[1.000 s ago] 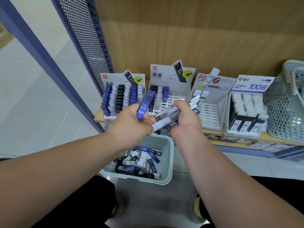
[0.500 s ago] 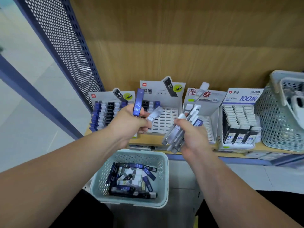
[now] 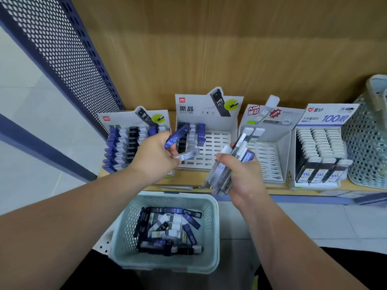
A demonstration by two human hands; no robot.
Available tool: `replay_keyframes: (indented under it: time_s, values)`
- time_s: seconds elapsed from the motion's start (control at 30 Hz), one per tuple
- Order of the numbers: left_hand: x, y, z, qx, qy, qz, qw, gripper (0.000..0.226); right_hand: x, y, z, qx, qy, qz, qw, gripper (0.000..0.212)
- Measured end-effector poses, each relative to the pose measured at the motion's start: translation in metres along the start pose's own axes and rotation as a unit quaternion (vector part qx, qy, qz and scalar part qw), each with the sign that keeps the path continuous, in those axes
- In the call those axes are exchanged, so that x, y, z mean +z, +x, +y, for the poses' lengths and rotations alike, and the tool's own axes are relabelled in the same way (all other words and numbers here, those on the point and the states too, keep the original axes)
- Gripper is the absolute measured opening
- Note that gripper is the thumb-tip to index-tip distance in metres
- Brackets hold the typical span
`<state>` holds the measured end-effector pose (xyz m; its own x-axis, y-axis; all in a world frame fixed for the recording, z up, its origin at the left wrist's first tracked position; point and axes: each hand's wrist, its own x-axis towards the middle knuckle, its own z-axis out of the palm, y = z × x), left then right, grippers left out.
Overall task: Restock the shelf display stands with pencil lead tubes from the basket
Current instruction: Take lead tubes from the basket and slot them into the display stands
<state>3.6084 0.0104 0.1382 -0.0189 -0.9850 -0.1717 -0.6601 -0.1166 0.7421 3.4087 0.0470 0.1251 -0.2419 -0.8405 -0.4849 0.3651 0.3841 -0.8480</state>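
two tubes in one hand, a fistful in the other

the left hand [image 3: 155, 155] is pinching a blue rectangular plastic lead tube [image 3: 177, 136] between thumb and forefinger, with its top tilting toward one o'clock. its lower fingers are gripping a clear grey-tinted plastic lead tube [image 3: 187, 155] that is pointing to three o'clock. the right hand [image 3: 240, 174] is wrapping round a fanned bundle of clear white-capped lead tubes [image 3: 226, 170], caps toward twelve. both hands are hovering over the half-empty white slotted cardboard display stand [image 3: 215, 147], which is sitting on the pale wooden shelf [image 3: 188, 181]. more stock is lying jumbled in the pale green perforated plastic basket [image 3: 123, 233] at six o'clock, below the shelf edge.

the left hand is juggling two tubes. easing the blue one into a slot is probably going to loosen the hold on the clear one, which risks dropping onto the stand or the floor. the bundle is splaying at both ends, so a slackening palm could be spilling several tubes. a blue tube landing in the wrong colour column is another likely slip.

the left wrist is covering the near corner of the fuller blue, black and white display stand [image 3: 129, 147] at nine o'clock. the number of tubes in the bundle is impossible to count. the grey mesh basket [image 3: 368, 147] at three o'clock is being cut off by the frame.
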Motion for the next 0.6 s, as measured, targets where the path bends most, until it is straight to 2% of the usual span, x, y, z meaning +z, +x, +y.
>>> replay_keyframes:
  time_s: [0.13, 0.4, 0.5, 0.6]
  values:
    - [0.008, 0.01, -0.002, 0.07, 0.071, -0.005, 0.995, 0.023, -0.009, 0.003, 0.003, 0.013, -0.007, 0.001, 1.0, 0.03]
    - [0.02, 0.03, -0.004, 0.137, 0.176, -0.008, 0.975, 0.024, -0.015, 0.008, 0.005, 0.018, -0.003, 0.002, 1.0, 0.033]
    - [0.025, 0.03, -0.007, 0.164, 0.208, -0.026, 0.964, 0.016, -0.016, 0.007, 0.006, 0.023, 0.002, 0.0, 1.0, 0.032]
    - [0.029, 0.03, -0.008, 0.19, 0.234, -0.042, 0.953, 0.022, -0.017, 0.006, 0.006, 0.029, 0.001, 0.003, 1.0, 0.032]
